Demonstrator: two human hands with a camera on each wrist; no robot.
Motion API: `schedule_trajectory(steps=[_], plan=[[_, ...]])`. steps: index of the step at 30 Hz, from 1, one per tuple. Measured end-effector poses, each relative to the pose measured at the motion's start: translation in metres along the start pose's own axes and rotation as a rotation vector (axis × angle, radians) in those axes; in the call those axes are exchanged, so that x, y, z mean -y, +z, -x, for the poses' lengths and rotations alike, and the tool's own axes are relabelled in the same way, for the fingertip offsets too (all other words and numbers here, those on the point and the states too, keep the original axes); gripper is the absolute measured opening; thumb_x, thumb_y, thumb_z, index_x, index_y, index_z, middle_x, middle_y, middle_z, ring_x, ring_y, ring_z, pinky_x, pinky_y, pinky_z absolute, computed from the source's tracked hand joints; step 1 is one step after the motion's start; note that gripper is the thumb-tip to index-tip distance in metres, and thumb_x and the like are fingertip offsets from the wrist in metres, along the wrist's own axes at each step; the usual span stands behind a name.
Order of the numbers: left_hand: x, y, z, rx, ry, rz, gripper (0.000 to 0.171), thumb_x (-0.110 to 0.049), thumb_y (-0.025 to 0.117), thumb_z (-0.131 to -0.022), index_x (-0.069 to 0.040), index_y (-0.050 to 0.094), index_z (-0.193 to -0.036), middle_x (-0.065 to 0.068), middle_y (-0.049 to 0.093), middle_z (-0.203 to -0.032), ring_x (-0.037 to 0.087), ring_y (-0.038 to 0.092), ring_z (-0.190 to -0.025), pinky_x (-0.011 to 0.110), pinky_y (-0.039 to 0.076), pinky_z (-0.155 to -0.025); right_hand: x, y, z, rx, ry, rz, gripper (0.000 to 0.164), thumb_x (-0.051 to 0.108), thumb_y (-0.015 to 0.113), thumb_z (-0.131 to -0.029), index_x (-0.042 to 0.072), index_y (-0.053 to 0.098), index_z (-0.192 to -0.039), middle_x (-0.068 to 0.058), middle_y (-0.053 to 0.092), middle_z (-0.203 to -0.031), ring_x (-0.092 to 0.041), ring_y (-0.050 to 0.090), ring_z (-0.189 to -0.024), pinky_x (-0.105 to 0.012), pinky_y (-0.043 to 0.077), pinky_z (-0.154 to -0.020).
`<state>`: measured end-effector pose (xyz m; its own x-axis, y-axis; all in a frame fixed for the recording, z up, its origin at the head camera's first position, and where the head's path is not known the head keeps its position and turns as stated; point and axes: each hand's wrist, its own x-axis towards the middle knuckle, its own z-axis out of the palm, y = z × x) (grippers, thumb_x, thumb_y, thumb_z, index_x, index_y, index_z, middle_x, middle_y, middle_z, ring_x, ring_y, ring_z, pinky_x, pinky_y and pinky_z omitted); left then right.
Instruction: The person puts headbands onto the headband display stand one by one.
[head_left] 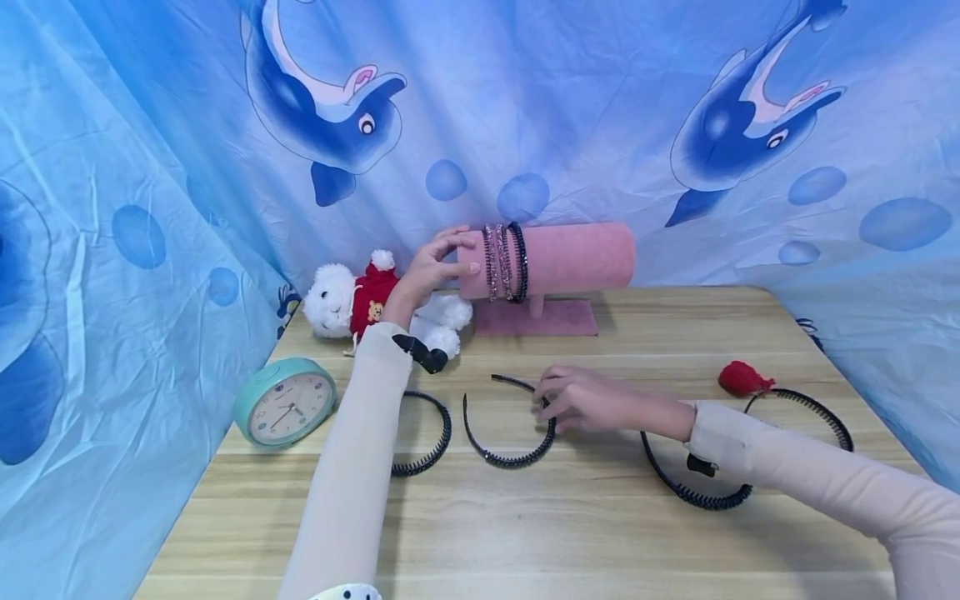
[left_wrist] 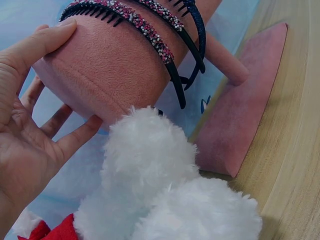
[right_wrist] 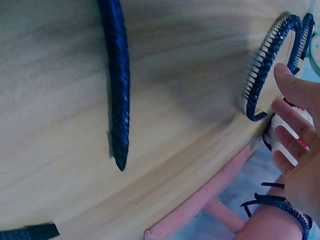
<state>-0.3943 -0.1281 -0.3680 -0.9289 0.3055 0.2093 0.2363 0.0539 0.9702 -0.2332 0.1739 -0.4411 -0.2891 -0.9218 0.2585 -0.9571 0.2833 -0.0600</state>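
My left hand (head_left: 435, 265) grips the left end of a pink padded display stand (head_left: 577, 257), its thumb and fingers spread round the rim in the left wrist view. Several headbands circle that roll: two with pink-and-silver glitter (left_wrist: 162, 47) and a dark toothed one (head_left: 519, 262). Over the table, my right hand (head_left: 573, 400) is at the right side of a dark toothed headband (head_left: 517, 460), overlapping it in the head view. Its fingers (right_wrist: 295, 122) look extended and spread in the right wrist view, with the headband just beyond the thumb.
A white plush toy (head_left: 330, 300) in red lies beside the stand's left end. Near the left edge stands a mint alarm clock (head_left: 292, 408). Another dark headband (head_left: 442, 437) lies by the left forearm; one with a red ornament (head_left: 742, 379) lies partly under the right forearm.
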Motion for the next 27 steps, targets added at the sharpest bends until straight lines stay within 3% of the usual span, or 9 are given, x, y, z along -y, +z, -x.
schedule_trajectory(steps=[14, 27], plan=[[-0.001, 0.001, 0.002, -0.004, -0.007, 0.003, 0.037, -0.004, 0.078, -0.085, -0.014, 0.069, -0.12, -0.011, 0.04, -0.159, 0.021, 0.035, -0.15, 0.048, 0.05, -0.112, 0.0032, 0.0086, 0.0038, 0.034, -0.001, -0.013, 0.021, 0.015, 0.088, -0.076, 0.021, 0.081, -0.096, -0.001, 0.073, -0.115, -0.02, 0.062, -0.112, -0.035, 0.057, -0.1], [-0.0013, 0.0013, 0.0017, -0.001, 0.002, 0.002, 0.036, -0.001, 0.077, -0.084, -0.016, 0.07, -0.117, -0.011, 0.04, -0.159, 0.022, 0.034, -0.151, 0.047, 0.049, -0.113, 0.008, 0.0027, 0.0018, 0.045, 0.041, -0.078, 0.02, 0.009, 0.087, -0.075, 0.016, 0.081, -0.093, -0.002, 0.074, -0.108, -0.019, 0.064, -0.109, -0.032, 0.059, -0.097]])
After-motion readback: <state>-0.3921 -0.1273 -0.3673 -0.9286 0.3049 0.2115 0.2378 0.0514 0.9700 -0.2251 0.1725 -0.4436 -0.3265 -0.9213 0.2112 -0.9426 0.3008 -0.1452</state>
